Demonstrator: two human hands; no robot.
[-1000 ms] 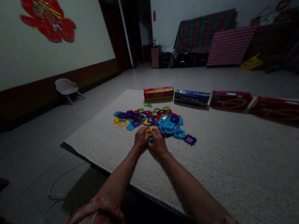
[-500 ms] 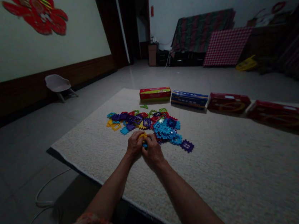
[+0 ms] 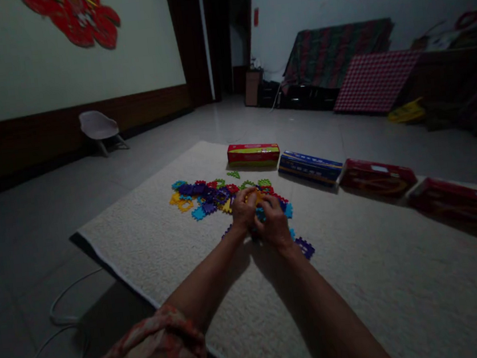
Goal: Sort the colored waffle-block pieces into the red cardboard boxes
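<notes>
My left hand (image 3: 244, 208) and my right hand (image 3: 272, 221) meet over the pile, both closed on a yellow-orange plastic building piece (image 3: 258, 196). Some blue shows under it between the fingers; whether that is joined to it I cannot tell. Flat notched-edge building pieces in purple, blue, red, green and yellow lie heaped to the left, such as a light blue piece (image 3: 198, 213) and a yellow piece (image 3: 185, 206). A purple windowed piece (image 3: 304, 247) lies right of my right wrist. My hands hide the light blue part of the heap.
All this lies on a cream textured mat (image 3: 381, 266). Along its far right side stand a red-and-green box (image 3: 253, 155), a blue box (image 3: 310, 168) and two dark red boxes (image 3: 376, 177). A small chair (image 3: 99, 127) and a white cable (image 3: 67, 322) are on the tiled floor.
Both hands have moved right and slightly up with the yellow-orange piece, now over the light blue part of the heap. The camera view has shifted a little.
</notes>
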